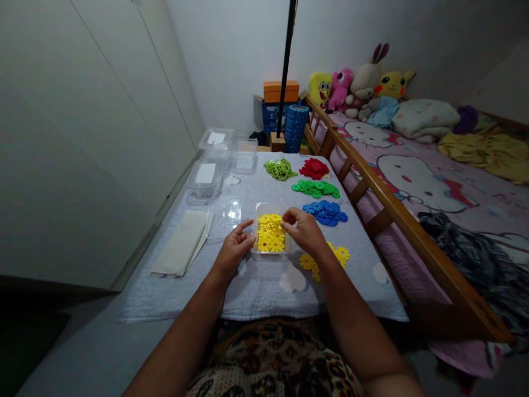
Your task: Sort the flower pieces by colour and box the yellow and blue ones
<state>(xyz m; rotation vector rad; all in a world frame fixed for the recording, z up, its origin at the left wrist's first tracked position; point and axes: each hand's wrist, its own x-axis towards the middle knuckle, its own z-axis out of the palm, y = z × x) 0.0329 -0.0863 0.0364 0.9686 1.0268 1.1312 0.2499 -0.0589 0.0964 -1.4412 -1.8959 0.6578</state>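
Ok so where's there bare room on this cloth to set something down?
On the cloth, the near strip between the yellow-filled container and the front edge, and the middle patch between that container and the light green pile. It's crowded right, from the red pile to the loose yellow pieces, and left, with pale sheets and clear containers.

A patterned garment [281,361] — tan and black, with leopard-like spots — and bare forearms [188,325].
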